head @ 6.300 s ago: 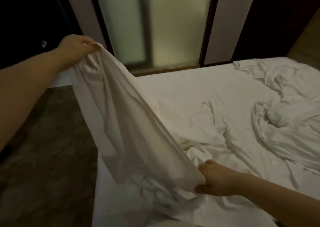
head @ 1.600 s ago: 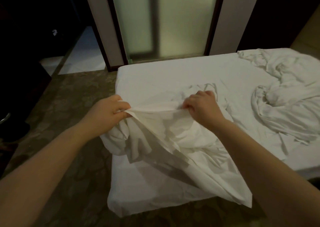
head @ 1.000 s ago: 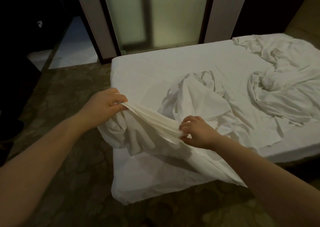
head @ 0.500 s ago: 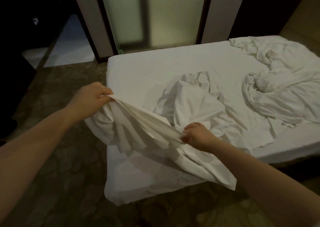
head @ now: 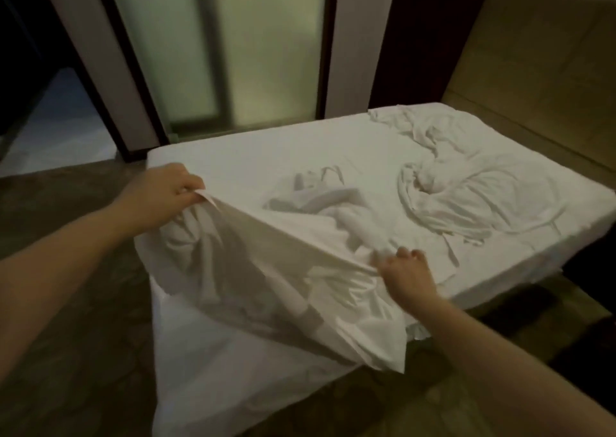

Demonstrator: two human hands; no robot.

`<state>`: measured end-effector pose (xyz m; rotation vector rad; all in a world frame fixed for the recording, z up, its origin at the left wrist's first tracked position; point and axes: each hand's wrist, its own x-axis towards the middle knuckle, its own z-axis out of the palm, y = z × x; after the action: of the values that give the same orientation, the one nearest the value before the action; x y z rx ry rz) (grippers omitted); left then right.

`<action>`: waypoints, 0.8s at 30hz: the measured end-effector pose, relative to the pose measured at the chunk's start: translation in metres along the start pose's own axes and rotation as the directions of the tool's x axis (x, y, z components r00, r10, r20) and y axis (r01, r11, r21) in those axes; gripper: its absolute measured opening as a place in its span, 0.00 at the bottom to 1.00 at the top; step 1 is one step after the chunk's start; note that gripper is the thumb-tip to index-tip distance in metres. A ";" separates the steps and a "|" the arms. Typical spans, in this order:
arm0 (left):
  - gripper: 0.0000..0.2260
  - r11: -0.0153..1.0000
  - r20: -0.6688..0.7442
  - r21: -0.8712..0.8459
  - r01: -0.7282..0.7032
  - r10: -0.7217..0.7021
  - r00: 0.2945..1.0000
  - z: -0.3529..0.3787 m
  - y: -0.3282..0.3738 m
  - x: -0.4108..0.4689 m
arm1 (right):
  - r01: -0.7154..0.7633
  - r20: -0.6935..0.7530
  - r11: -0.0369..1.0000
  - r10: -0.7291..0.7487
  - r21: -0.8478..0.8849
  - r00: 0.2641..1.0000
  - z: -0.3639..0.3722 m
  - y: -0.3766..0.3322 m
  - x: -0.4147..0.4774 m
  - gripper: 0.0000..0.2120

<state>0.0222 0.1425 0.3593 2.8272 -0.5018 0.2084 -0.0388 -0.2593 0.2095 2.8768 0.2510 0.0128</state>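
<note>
The right hand point(head: 408, 278) is gripping the sheet point(head: 266, 263) at its edge with curled fingers. From this grip the edge is running taut up to the left hand point(head: 163, 193), which is pinching a corner between thumb and curled fingers. Below the line between both grips, the sheet is hanging in folds over the bed point(head: 233, 163) corner. Beyond the grips, its remainder is lying crumpled on the bed. Farther right of the right grip, a linen pile point(head: 466, 196) is lying. A glass door point(head: 233, 53) is standing past the bed.
</note>
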 end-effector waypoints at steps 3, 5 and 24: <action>0.08 0.995 0.040 -0.052 0.084 -0.082 0.996 0.016 -0.015 -0.014 | 0.153 0.110 0.977 -0.171 0.151 0.979 0.030 -0.029 -0.030 0.15; 0.10 0.990 0.052 -0.034 0.140 -0.138 0.989 0.018 -0.028 -0.022 | 0.289 0.133 0.935 -0.319 0.204 0.938 0.037 -0.040 -0.043 0.15; 0.10 0.909 0.018 -0.089 0.406 -0.407 0.913 0.005 -0.068 -0.077 | 0.785 0.415 0.575 -0.671 -0.231 0.614 -0.080 -0.057 0.048 0.15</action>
<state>-0.0243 0.2271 0.3246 2.7623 0.0857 0.0995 -0.0039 -0.1763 0.2722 2.1144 1.2269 -0.4529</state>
